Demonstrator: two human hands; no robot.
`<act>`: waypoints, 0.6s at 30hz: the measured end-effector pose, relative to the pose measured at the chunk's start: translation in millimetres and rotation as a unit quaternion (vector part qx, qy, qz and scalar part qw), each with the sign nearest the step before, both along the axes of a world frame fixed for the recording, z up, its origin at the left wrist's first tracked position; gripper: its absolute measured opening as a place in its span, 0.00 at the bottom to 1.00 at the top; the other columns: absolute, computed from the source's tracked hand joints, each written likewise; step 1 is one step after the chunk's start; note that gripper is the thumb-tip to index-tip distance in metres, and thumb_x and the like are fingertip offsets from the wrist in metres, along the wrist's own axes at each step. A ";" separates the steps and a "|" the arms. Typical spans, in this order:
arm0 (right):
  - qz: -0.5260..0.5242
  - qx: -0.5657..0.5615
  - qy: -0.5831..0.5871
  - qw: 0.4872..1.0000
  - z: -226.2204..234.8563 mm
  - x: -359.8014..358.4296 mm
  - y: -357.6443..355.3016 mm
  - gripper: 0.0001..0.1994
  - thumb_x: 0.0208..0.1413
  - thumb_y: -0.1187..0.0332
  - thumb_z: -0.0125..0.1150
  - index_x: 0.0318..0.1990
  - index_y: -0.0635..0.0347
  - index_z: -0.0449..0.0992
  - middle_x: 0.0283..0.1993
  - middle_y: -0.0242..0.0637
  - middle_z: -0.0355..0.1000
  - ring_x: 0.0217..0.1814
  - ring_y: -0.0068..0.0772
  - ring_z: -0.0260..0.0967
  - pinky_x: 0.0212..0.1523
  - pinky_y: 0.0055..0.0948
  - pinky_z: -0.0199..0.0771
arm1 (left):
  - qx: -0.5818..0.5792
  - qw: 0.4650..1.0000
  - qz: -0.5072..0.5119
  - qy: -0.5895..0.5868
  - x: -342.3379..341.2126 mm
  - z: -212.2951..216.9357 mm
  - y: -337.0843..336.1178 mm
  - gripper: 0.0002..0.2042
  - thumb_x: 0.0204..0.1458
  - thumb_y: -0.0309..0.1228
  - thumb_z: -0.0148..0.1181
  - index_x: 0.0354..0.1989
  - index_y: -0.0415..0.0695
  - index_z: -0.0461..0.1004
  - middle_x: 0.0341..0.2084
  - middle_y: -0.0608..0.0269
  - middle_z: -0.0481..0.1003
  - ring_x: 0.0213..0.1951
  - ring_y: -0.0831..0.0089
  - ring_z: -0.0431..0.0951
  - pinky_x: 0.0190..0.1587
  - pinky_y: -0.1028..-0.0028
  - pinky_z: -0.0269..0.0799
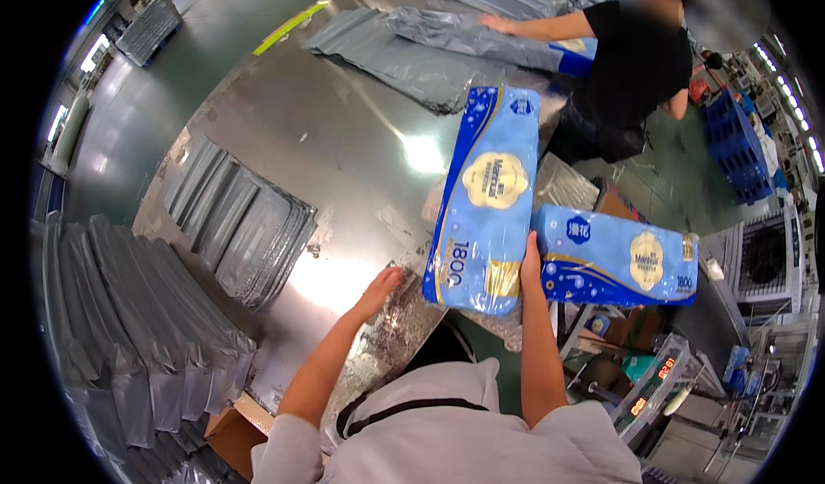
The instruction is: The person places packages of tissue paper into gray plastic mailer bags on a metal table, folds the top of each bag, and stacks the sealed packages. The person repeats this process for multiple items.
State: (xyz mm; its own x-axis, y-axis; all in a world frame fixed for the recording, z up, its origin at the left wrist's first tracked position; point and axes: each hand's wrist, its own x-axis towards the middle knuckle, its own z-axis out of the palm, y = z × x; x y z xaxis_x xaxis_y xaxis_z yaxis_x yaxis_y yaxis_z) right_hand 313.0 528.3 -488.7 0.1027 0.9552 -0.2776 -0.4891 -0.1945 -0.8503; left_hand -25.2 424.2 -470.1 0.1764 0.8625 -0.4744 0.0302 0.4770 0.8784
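My right hand (530,269) grips two long blue tissue packs above the table's near corner. One blue pack (486,199) stands upright in front of me. The second blue pack (620,266) points out to the right. My left hand (378,291) rests open on the shiny metal table (344,140), fingers spread, just left of the upright pack. It holds nothing.
Stacks of grey mailer bags lie at the table's left (241,217) and on a lower pile (129,329). More grey bags (412,54) lie at the far end, where another person in a black shirt (636,63) handles them. Blue crates (735,149) and a scale display (657,385) stand right.
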 end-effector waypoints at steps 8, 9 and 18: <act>-0.040 -0.104 0.057 0.992 -5.8 -10.8 36.2 0.28 0.56 0.46 0.46 0.52 0.63 0.65 0.47 0.38 0.67 0.46 0.33 0.65 0.49 0.29 0.65 | -0.166 0.893 0.158 -0.387 86.2 -64.4 62.1 0.27 0.57 0.51 0.37 0.55 0.42 0.62 0.46 0.56 0.71 0.44 0.68 0.74 0.48 0.71 0.69; 0.009 -0.121 0.083 0.989 1.2 -13.6 35.2 0.30 0.53 0.44 0.48 0.53 0.62 0.63 0.48 0.39 0.67 0.47 0.35 0.65 0.49 0.30 0.65 | -0.182 0.884 0.138 -0.409 79.7 -36.9 62.3 0.29 0.56 0.53 0.37 0.55 0.42 0.63 0.47 0.54 0.71 0.45 0.67 0.74 0.48 0.70 0.70; 0.189 -0.159 0.183 0.952 64.4 -108.0 -8.2 0.26 0.49 0.58 0.53 0.52 0.66 0.61 0.47 0.45 0.67 0.46 0.42 0.68 0.47 0.39 0.69 | 0.088 0.994 0.057 -0.040 -34.5 149.6 4.7 0.42 0.46 0.41 0.58 0.64 0.39 0.38 0.62 0.50 0.47 0.63 0.66 0.48 0.63 0.71 0.42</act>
State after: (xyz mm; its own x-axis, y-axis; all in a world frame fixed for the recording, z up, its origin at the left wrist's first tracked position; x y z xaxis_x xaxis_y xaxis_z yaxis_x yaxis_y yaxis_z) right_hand 204.9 520.1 -424.4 -0.3903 0.7663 -0.5104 -0.5846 -0.6345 -0.5056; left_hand -59.7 428.9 -320.5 0.1033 0.9476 -0.3023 -0.0896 0.3116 0.9460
